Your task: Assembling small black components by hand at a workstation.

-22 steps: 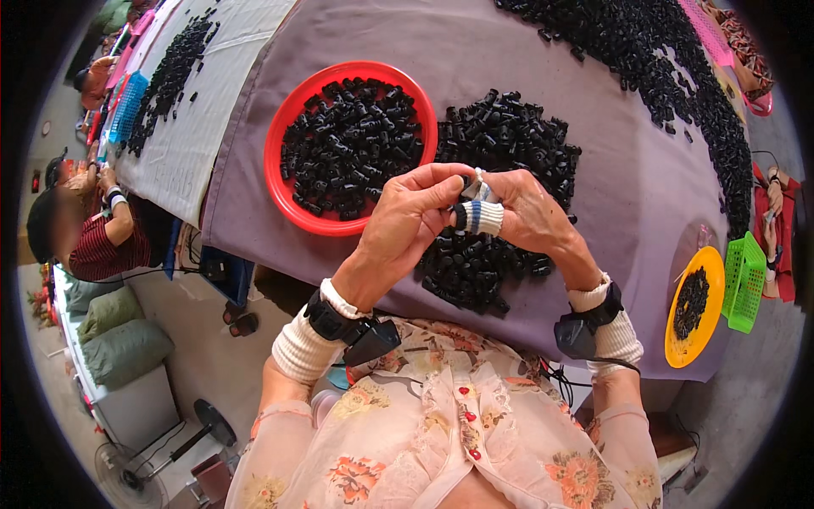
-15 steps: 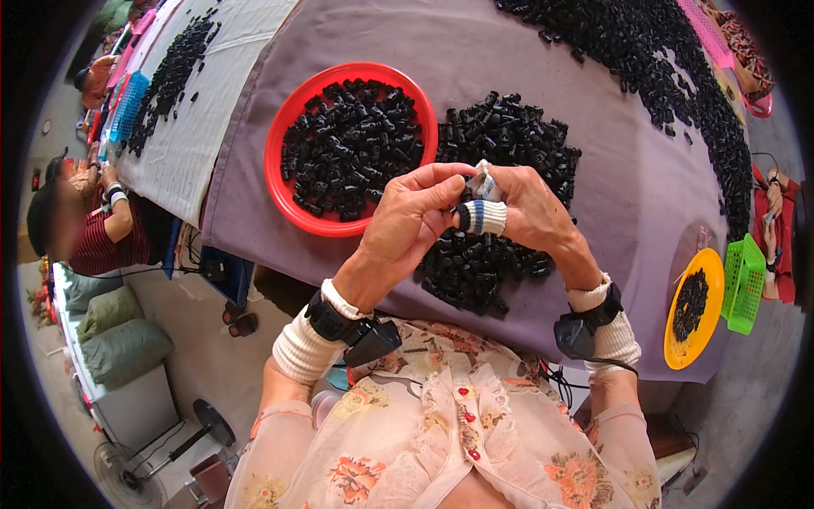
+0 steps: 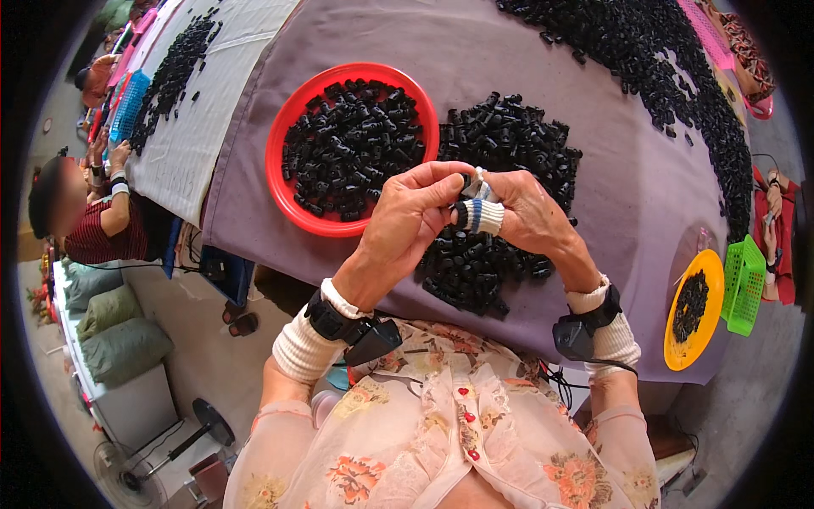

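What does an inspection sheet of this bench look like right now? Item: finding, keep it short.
Surface: table under a purple cloth, mostly covered with parts.
Job's things: one small black part pinched between both hands above the loose pile of black parts; red bowl beside it, full of the same parts.
Clutter: long heap of black parts along the far edge; orange dish with a few parts; green basket.
Grips: left hand and right hand meet on the part; striped fabric sleeve on a right finger.
Cables: thin wire by the right wrist device.
Surroundings: another person at the neighbouring white table; floor fan.
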Motion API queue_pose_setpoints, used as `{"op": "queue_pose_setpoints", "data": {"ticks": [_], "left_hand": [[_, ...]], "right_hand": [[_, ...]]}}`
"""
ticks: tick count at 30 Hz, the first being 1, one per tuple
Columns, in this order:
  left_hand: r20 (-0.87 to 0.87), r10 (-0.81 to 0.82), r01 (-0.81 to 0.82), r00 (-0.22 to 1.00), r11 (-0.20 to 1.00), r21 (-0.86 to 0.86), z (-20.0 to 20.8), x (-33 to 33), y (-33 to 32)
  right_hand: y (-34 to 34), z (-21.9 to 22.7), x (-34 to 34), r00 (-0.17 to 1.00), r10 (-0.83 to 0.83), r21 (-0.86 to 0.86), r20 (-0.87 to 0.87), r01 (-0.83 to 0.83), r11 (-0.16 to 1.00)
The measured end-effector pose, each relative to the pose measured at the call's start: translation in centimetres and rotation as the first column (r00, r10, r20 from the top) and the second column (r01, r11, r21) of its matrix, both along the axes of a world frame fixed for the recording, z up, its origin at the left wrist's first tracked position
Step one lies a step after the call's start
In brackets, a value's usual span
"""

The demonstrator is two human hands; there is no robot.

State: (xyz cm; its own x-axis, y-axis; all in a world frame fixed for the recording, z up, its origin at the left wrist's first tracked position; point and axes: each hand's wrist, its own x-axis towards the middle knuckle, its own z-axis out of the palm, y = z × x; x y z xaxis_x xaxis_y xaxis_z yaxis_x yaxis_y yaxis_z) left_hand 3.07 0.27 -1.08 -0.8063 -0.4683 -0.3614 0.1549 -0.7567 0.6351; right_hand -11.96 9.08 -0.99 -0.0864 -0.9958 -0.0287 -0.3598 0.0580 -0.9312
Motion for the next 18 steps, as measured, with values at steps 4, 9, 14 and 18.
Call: {"op": "queue_pose_setpoints", "data": {"ticks": [4,9,14,18], "left_hand": [[-0.088,-0.052,0.057,0.995,0.997,0.057,-0.3,0.6,-0.4],[-0.150,-0.002,0.022,0.989,0.991,0.132,-0.6,0.3,-0.3],[-0.148,0.036,-0.017,0.988,0.992,0.127,-0.5,0.4,0.0],[-0.102,0.024,-0.020,0.994,0.999,0.038,-0.1,0.1,-0.2]], "right_hand": [[0.1,-0.4,-0.2,0.997,0.025,-0.003,-0.072,-0.025,1.000],[0.4,0.5,0.1,0.987,-0.104,-0.006,0.123,0.105,0.994],[0.2,0.4,0.3,0.971,-0.155,-0.012,0.183,0.160,0.987],[0.1,0.5,0.3,0.979,-0.140,0.014,0.148,0.139,0.990]]}}
